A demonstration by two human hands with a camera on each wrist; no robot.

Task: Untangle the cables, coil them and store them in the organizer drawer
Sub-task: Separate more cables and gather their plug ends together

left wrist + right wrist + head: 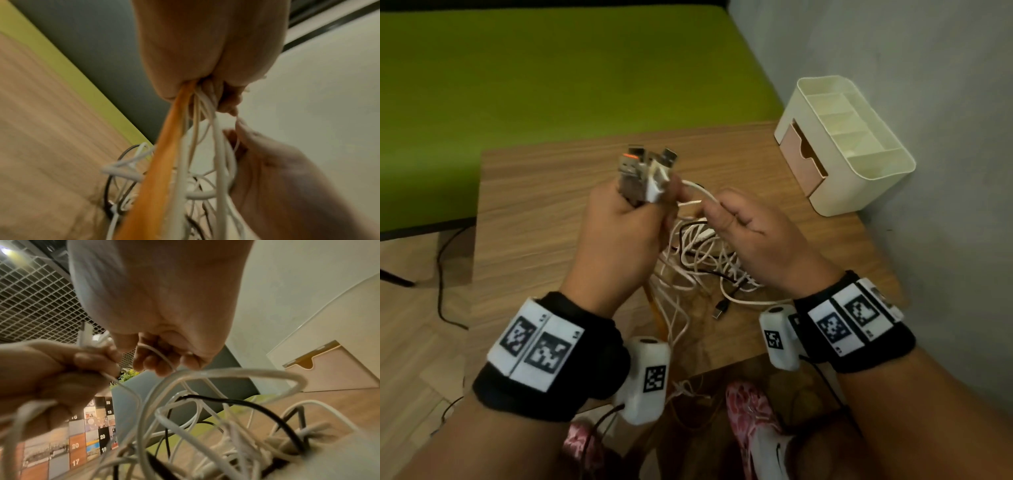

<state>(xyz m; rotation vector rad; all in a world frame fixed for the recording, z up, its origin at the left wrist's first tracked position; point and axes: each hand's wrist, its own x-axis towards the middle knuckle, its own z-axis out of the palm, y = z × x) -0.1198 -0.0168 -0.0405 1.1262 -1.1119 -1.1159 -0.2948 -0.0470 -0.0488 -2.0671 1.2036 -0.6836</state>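
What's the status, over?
Left hand grips bundled plug ends. Right hand pinches thin white cable. Tangle unresolved; pink organizer drawer shut.

A wood-grain brown is shown by the bench (534,212), and a flat lime green by the surface (551,68) behind it. The tangle of cables (705,260) is coloured mostly white, with one black cable (257,404) and one orange cable (162,170) among them. The organizer (866,178) is tinted cream, its drawer (803,164) pale pink. Black wristbands (551,377) are marked with black-and-white square codes.
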